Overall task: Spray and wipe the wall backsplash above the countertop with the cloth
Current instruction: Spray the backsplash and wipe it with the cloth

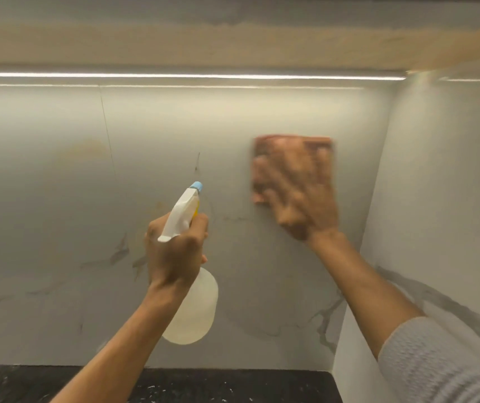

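Dark speckled tabletop (233, 386) below me. My left hand (174, 254) wraps the translucent plastic spray bottle (193, 309), blue nozzle aimed at the marbled backsplash (58, 199). My right hand (296, 196), fingers spread and blurred, presses the reddish cloth (292, 170) flat against it, beneath the light strip (186, 75).

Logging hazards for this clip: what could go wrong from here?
The spray bottle nozzle points at the backsplash near the right hand, so a squeeze by the left hand might wet it. The cloth only partly shows beyond the flat palm and could slip down onto the countertop.
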